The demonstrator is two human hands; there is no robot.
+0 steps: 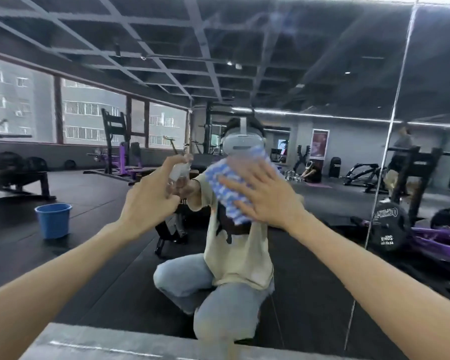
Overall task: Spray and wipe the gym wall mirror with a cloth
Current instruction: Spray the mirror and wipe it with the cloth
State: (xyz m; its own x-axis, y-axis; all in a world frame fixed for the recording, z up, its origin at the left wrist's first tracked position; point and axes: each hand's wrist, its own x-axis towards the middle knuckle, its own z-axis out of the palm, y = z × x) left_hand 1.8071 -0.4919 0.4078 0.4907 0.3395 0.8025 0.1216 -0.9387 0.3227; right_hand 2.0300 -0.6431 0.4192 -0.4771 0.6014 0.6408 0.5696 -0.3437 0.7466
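Checked cloth [240, 163] against mirror [309, 74], clear spray bottle [179, 172]

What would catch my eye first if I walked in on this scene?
Dead centre, the right hand presses a blue-and-white cloth flat against the wall mirror, fingers spread. Just to its left, the left hand grips a small clear spray bottle. In the reflection at lower left, a blue bucket stands on the dark gym floor.

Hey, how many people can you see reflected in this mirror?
3, all reflections: the crouching person at centre, a seated person farther back to the right, and a standing person at far right. Others may be hidden behind machines.
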